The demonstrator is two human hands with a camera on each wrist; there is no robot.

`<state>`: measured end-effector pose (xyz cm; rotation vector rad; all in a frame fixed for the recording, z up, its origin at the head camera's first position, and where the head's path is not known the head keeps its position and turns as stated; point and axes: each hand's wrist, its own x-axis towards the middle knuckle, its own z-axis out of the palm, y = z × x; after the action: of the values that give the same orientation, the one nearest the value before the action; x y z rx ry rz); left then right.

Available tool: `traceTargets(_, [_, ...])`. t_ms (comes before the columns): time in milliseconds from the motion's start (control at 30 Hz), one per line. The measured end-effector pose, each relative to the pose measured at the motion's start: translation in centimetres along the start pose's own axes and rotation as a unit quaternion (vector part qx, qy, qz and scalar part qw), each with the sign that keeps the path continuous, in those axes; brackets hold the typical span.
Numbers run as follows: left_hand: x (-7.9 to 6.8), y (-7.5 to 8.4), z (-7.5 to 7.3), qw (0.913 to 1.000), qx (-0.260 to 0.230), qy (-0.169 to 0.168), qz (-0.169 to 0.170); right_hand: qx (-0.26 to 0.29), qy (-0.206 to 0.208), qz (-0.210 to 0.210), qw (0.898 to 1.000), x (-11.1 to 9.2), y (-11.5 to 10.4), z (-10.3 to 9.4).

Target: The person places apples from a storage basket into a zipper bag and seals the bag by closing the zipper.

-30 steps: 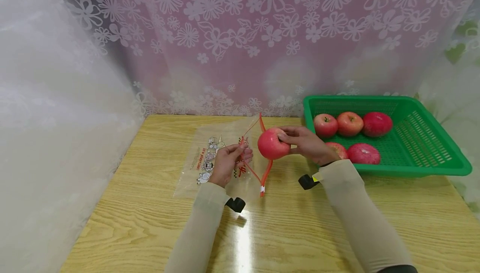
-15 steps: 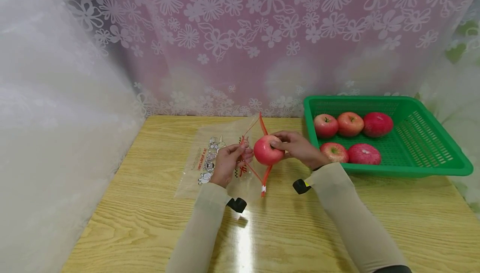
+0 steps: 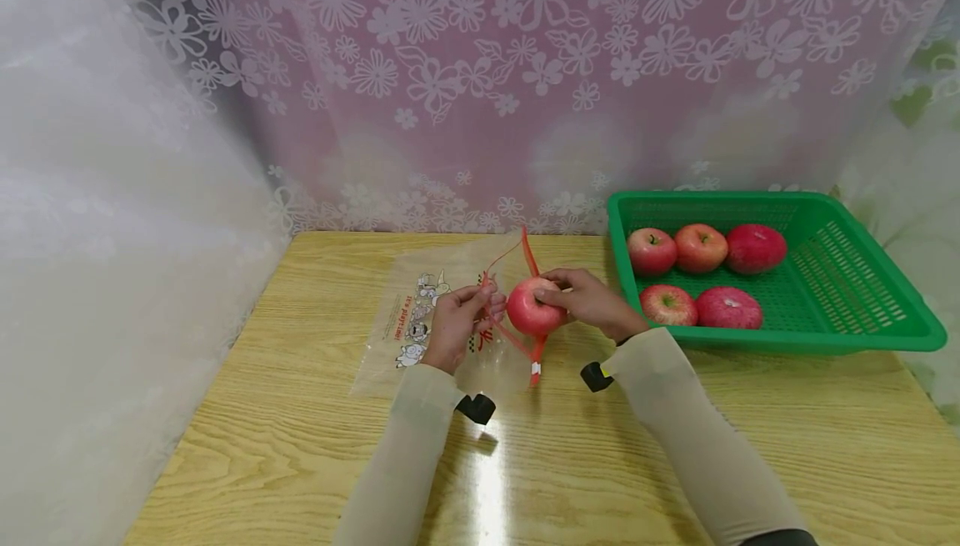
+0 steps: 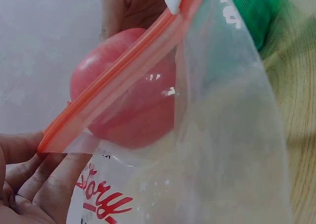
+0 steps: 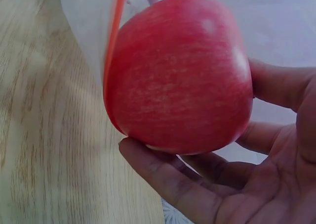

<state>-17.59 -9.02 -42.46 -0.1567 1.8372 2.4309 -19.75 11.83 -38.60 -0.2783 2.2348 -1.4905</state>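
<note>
A clear zip bag (image 3: 382, 321) with an orange-red zip edge, a white slider and printed cartoon animals lies on the wooden table, its mouth spread toward the right. My left hand (image 3: 452, 325) pinches one zip edge between thumb and fingers, as the left wrist view also shows. A red apple (image 3: 531, 309) is in the bag's mouth, held by my right hand (image 3: 588, 303) with the thumb near its stem. Through the clear plastic in the left wrist view, part of the apple (image 4: 143, 95) shows behind the zip strip. In the right wrist view, fingers (image 5: 173, 184) support the apple from below.
A green plastic basket (image 3: 840, 339) stands at the right of the table (image 3: 285, 446), holding several apples (image 3: 701, 247). A pink floral curtain (image 3: 480, 112) hangs behind the table, and a pale sheet (image 3: 127, 279) hangs on the left.
My right hand has brought the apple left and slightly down into the bag's mouth. The slider end of the zip has shifted slightly right. My left hand has stayed nearly still.
</note>
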Motion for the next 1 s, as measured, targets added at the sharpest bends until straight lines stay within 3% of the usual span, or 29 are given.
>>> traceTargets(433, [0.1, 0.2, 0.4, 0.9998, 0.014, 0.015, -0.006, -0.071, 0.027, 0.013, 0.997, 0.8, 0.2, 0.6])
traceTargets(867, [0.3, 0.3, 0.5, 0.9996, 0.011, 0.027, -0.001, -0.072, 0.022, 0.027, 0.997, 1.1, 0.3, 1.0])
traceTargets(1000, [0.3, 0.3, 0.5, 0.999, 0.021, 0.038, 0.001, -0.047, 0.019, 0.028, 0.998, 1.0, 0.2, 0.9])
